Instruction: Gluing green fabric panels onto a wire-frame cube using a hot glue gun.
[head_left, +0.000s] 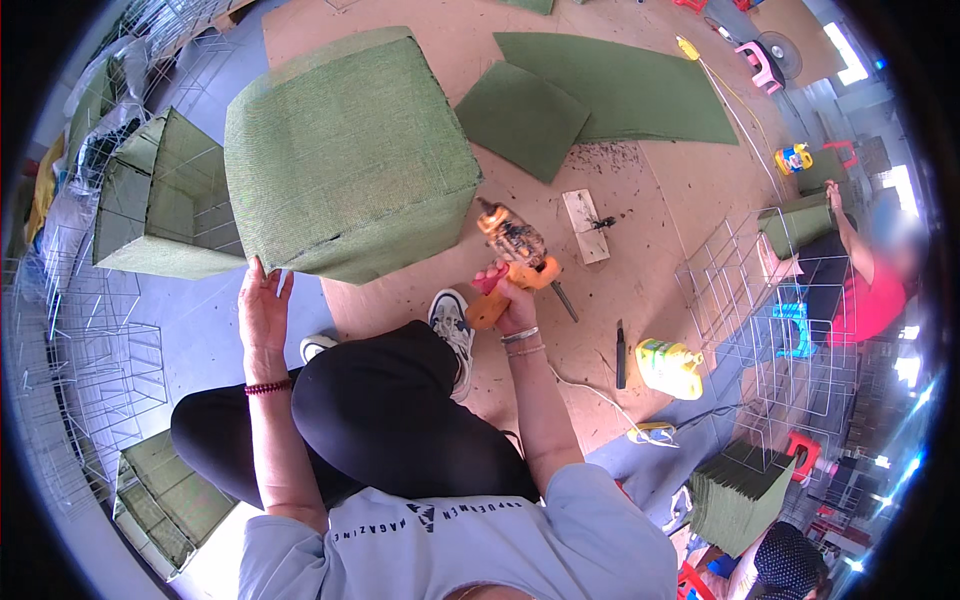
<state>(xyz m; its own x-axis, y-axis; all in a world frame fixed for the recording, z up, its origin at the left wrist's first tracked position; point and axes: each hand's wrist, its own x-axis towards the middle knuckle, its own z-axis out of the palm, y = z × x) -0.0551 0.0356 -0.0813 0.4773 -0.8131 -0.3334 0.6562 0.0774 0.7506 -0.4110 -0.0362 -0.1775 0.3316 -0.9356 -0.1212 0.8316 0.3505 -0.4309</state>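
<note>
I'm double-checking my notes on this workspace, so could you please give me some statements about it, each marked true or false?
1. The right hand holds an orange glue gun. True.
2. The black knife lies to the left of the yellow jug. True.
3. The left hand rests on the jug. False: the left hand touches a near corner of the green box.
4. The square sheet lies apart from the long sheet. False: the square sheet overlaps the long sheet.
</note>
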